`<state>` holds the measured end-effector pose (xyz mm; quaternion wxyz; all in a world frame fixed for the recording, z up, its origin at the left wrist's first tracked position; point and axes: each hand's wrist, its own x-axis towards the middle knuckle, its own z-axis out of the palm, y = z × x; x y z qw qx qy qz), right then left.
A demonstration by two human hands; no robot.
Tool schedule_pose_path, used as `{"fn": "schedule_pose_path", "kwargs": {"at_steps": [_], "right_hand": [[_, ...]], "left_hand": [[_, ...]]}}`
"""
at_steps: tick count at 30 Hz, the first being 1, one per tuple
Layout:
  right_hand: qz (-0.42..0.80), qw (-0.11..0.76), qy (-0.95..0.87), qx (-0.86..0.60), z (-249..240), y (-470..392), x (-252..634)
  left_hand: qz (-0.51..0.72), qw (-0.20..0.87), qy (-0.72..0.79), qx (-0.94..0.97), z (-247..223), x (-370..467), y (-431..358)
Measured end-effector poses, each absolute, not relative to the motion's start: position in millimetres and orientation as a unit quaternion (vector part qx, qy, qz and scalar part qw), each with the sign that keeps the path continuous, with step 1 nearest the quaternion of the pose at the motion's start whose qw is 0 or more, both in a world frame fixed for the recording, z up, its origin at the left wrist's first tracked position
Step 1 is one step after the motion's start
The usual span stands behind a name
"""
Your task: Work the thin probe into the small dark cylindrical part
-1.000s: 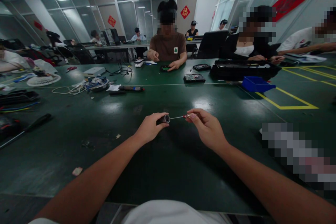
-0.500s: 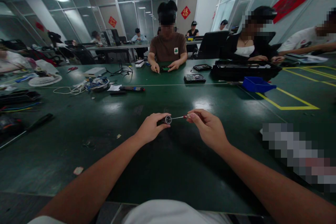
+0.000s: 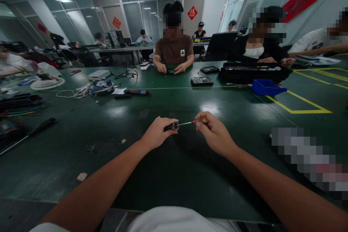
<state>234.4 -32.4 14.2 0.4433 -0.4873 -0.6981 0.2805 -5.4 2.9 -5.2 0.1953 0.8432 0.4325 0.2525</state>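
My left hand is closed around a small dark cylinder, its round, light-rimmed open end turned to the right. The cylinder's exact kind does not show. My right hand grips a screwdriver by its reddish, see-through handle. The thin metal shaft points left, and its tip is at the cylinder's open end; how far it reaches in cannot be seen. Both hands are above the green tabletop.
Across the table a person in a brown shirt handles a small green board. A hard drive, a blue bin and a long black housing lie ahead. Cables and a long screwdriver are on the left.
My right fingers have shifted on the screwdriver, and more of its handle shows. The cylinder has moved slightly right and down. Across the table, the person's hand has drawn in to the board.
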Motion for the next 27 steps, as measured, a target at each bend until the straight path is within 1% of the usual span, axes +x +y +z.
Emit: {"fn": "schedule_pose_path", "kwargs": {"at_steps": [5,8,10,12,16,19,21,23,25,27], "right_hand": [[0.284,0.437,-0.672,-0.526,11,-30,235],[0.32,0.497,-0.636,-0.496,3,-28,233],[0.337,0.522,-0.623,-0.476,-1,-27,232],[0.348,0.52,-0.626,-0.466,-1,-28,231],[0.372,0.488,-0.642,-0.459,5,-30,230],[0.352,0.472,-0.653,-0.476,7,-32,230],[0.334,0.483,-0.647,-0.485,6,-31,230],[0.339,0.514,-0.626,-0.479,4,-29,230],[0.369,0.535,-0.601,-0.465,3,-27,230],[0.412,0.538,-0.579,-0.453,2,-25,229]], "left_hand": [[0.246,0.197,0.43,0.846,-7,-5,2],[0.249,0.194,0.431,0.846,-7,-3,1],[0.259,0.193,0.434,0.841,-6,-2,1],[0.271,0.19,0.447,0.831,-5,-2,1],[0.28,0.184,0.47,0.817,-4,-3,0],[0.273,0.19,0.463,0.822,-2,-2,-1],[0.268,0.192,0.463,0.823,-1,-1,-2],[0.267,0.191,0.474,0.817,0,0,-3],[0.267,0.193,0.485,0.81,-1,0,-2],[0.271,0.194,0.49,0.805,-2,-1,-2]]}}
